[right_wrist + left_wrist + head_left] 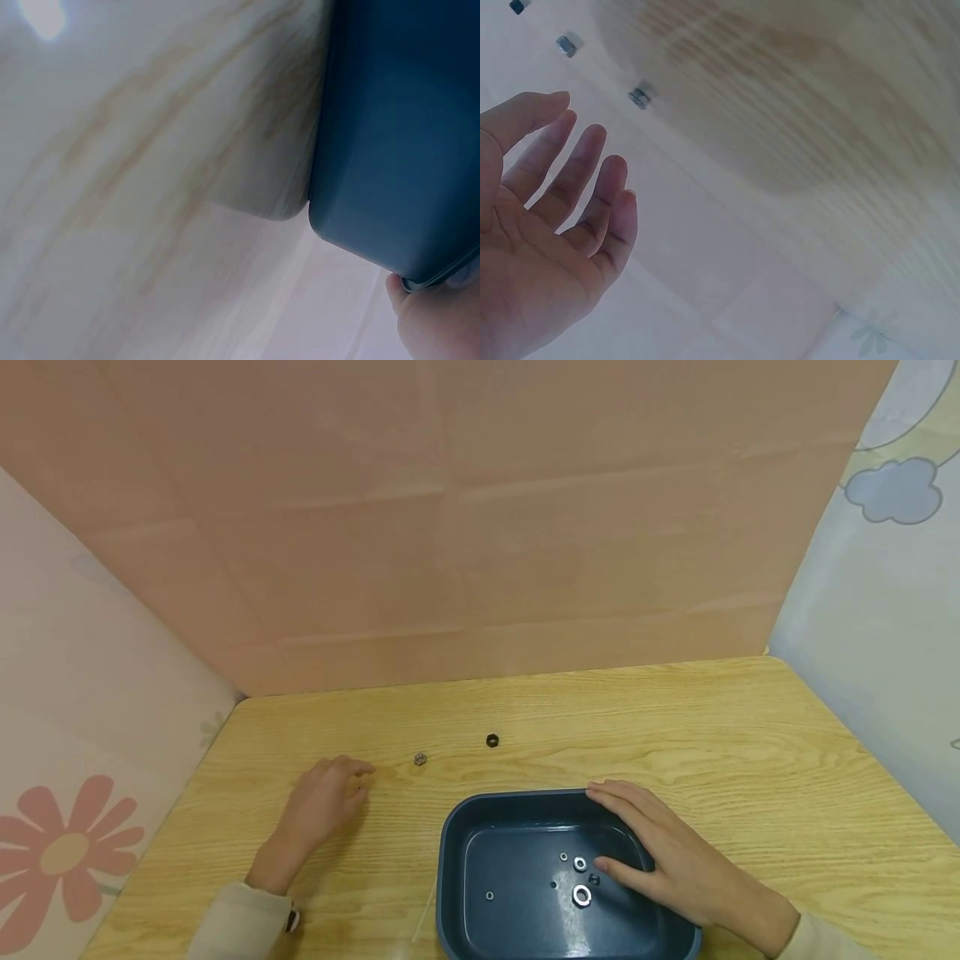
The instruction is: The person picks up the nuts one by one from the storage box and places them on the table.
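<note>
My left hand [318, 810] hovers low over the table's left part, fingers loosely bent and holding nothing. To its right lie a silver nut [420, 759] and a black nut [492, 741]. In the left wrist view three nuts show beyond the fingertips: a dark one [517, 6], a silver one [566, 46] and another [640, 96], which the head view does not show. My right hand [671, 856] grips the back right corner of a dark blue tray [442, 877], its thumb inside over the rim. Several small nuts and rings, among them a large silver one [581, 896], lie in the tray.
The wood-grain table [750, 760] is bounded by a brown sheet [450, 527] at the back and patterned panels on both sides. A thin pale strip [424, 912] lies left of the tray.
</note>
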`<state>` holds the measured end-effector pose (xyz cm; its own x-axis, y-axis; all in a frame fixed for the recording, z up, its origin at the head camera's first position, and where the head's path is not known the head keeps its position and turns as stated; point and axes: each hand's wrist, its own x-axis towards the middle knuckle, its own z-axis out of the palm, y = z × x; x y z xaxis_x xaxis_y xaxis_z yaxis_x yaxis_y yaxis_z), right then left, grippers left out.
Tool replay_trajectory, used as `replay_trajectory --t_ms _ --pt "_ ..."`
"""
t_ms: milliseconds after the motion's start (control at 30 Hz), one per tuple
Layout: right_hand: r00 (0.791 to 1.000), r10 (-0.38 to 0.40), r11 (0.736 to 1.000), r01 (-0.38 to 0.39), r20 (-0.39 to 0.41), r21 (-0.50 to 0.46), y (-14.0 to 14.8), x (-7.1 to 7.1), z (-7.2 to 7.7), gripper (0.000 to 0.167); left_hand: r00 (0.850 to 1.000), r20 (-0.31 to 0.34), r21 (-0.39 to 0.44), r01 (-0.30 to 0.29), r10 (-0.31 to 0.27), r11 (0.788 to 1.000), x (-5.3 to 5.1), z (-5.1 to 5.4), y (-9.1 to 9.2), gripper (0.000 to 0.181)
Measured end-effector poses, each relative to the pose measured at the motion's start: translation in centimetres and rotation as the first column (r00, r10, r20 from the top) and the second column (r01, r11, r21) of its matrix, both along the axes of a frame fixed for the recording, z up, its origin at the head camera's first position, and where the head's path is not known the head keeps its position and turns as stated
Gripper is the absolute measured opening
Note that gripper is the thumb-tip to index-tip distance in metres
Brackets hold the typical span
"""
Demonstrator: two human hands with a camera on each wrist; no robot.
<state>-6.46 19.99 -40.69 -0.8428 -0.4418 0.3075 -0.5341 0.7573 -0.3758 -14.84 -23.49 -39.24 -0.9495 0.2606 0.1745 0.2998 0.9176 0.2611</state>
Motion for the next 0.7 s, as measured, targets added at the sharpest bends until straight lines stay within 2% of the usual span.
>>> replay_trajectory --t_ms 467,700 --pt "1.0 0.006 1.0 -0.006 -0.005 -0.004 0.0 0.0 0.0 0.07 0.992 -0.106 0.042 0.069 -0.064 0.997 1.2 1.2 2.3 0.024" --pt "1.0 0.001 1.0 -0.001 -0.008 0.0 0.0 0.0 0.0 0.07 0.987 -0.134 0.039 0.094 -0.088 0.995 1.7 1.6 3.1 0.023"
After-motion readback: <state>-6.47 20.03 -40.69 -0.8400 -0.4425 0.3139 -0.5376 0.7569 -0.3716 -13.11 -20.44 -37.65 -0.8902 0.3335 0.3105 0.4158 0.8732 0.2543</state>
